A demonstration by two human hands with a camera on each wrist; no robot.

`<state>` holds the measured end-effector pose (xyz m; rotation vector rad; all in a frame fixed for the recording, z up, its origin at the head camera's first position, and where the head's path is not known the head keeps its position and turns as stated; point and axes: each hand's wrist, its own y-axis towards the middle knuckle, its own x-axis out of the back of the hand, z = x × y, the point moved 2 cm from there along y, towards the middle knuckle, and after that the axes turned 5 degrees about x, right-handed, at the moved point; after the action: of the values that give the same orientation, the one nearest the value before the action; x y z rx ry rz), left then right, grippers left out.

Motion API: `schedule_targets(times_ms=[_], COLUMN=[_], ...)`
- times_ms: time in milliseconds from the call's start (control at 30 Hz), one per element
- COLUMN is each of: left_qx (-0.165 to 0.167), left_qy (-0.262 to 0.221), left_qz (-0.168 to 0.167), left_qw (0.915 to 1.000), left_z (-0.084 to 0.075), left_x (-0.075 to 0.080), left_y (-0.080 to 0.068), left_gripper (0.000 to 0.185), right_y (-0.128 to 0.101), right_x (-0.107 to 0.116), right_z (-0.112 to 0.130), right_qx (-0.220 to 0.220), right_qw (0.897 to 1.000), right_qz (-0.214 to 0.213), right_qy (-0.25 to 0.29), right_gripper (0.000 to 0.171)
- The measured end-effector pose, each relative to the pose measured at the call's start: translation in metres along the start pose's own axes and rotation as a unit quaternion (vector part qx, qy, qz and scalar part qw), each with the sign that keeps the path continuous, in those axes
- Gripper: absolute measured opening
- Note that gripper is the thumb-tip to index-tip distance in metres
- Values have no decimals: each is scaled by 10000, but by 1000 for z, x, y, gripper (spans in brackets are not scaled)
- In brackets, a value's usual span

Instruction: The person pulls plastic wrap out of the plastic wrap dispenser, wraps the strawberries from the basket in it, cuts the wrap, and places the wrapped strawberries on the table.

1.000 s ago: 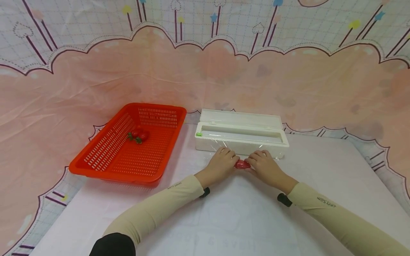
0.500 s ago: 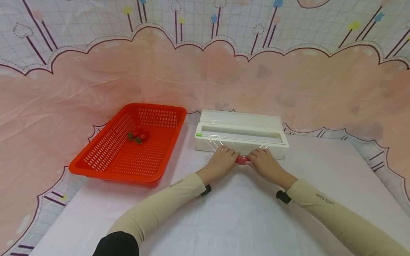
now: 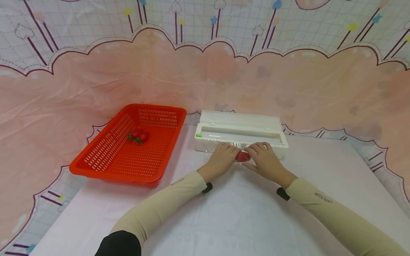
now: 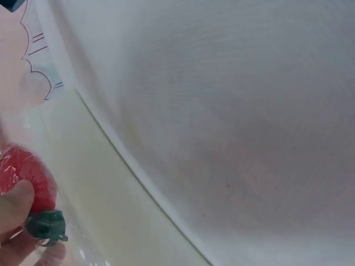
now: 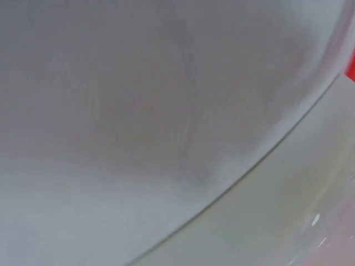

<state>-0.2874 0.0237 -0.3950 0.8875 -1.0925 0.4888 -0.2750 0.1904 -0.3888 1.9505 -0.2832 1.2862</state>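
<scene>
Strawberry [image 3: 242,156] wrapped in clear film sits between the two hands, low on the bench [image 3: 243,213] and just in front of the white film dispenser box [image 3: 241,134], which stands near the far edge of the bench at its middle. The left hand [image 3: 222,159] comes in from the left and the right hand [image 3: 265,160] from the right, and the red fruit shows only in the narrow gap where their fingers meet. In the left wrist view the left hand's fingers [image 4: 15,202] curl against the fruit: one fingertip presses on its red side over the crinkled film, and another lies under the green leaf cap, so this hand pinches the strawberry. The right hand's fingers [image 3: 257,148] bend over the fruit from the other side and touch it; whether they grip it or only press the film down I cannot tell, since the right wrist view shows only blurred white surface. A sheet of film [image 3: 221,144] runs from the dispenser's front lip down toward the hands. An orange slotted basket [image 3: 105,156] stands toward the far left corner of the bench, well apart from the hands, with more strawberries [image 3: 137,136] lying in its far half.
</scene>
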Motion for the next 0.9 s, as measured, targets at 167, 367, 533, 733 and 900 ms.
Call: schedule_targets(times_ms=[167, 367, 533, 733, 900], left_qx=[127, 99, 61, -118, -193], left_qy=[-279, -234, 116, 588, 598], left_qz=[255, 59, -406, -722, -695], left_qw=[9992, 9997, 9991, 9956, 9956], left_z=[2, 4, 6, 7, 8], left_x=[-2, -2, 0, -4, -7], left_y=[3, 1, -1, 3, 7], left_gripper=[35, 43, 52, 30, 18], right_y=[1, 0, -2, -1, -1], right_x=[0, -5, -9, -11, -13], right_z=[0, -2, -6, -9, -8], right_qx=[527, 429, 248, 203, 296], right_qw=[9950, 9950, 9969, 9976, 9966], right_qz=[-383, -377, -228, -153, 124], right_qy=[-761, -819, -707, -649, -757], right_gripper=[48, 42, 42, 44, 45])
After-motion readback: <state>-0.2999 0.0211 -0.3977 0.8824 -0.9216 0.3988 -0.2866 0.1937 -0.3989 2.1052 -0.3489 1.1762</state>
